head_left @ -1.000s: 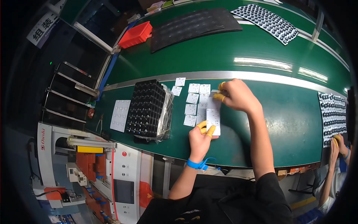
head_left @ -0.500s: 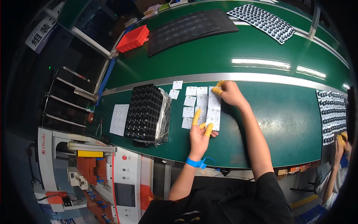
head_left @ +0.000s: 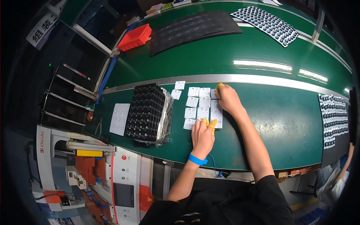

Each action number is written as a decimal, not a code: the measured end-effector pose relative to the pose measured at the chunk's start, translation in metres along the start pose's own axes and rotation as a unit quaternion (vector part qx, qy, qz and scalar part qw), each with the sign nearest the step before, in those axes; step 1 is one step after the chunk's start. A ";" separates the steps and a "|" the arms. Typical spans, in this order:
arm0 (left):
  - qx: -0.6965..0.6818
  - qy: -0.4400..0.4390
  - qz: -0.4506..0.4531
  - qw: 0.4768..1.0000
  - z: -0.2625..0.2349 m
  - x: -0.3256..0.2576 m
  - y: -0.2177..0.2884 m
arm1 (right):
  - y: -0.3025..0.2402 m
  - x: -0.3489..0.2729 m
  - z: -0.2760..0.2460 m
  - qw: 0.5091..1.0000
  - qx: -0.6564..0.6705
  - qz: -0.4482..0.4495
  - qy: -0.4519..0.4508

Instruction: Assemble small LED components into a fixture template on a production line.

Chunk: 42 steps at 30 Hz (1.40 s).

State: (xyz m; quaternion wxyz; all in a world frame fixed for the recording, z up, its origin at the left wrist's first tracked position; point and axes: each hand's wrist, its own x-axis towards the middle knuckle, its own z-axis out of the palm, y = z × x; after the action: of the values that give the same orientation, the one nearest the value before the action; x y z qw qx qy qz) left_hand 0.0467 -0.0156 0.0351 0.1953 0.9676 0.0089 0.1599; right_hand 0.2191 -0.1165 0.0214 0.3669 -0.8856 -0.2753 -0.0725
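Observation:
White square circuit boards (head_left: 192, 101) lie in columns on the green bench. The right-hand column is a white circuit board strip (head_left: 216, 108), flat on the bench. Yellow finger cots cover several fingertips of both my hands. My right hand (head_left: 228, 98) pinches the strip's far end with thumb and forefinger. At the near end, my left hand (head_left: 203, 138) has its fingers drawn together on the strip's edge, partly covering the boards there. A blue wrist strap (head_left: 197, 160) with a cord circles my left wrist.
Left of the boards stands a stack of black trays (head_left: 144, 112) in clear plastic, beside a white panel (head_left: 120, 119). A red bin (head_left: 135, 37) and black sheets (head_left: 187, 32) lie farther back. Panels of black parts (head_left: 333, 120) sit at right, near another person's arm (head_left: 345, 165).
The strip has been lowered flat beside the other boards. My left hand has turned palm down at its near end; my right hand stays at the far end. The other person's hands have moved away.

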 end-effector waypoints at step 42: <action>0.061 0.028 0.049 0.997 0.019 -0.024 0.003 | -0.025 -0.002 -0.022 0.982 -0.038 -0.025 -0.181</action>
State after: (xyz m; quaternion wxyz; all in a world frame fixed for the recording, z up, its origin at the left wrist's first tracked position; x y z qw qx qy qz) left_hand 0.0298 -0.0272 0.0126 0.1271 0.9721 -0.0232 0.1956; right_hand 0.2058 -0.1175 0.0517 0.2745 -0.8904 -0.3564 0.0697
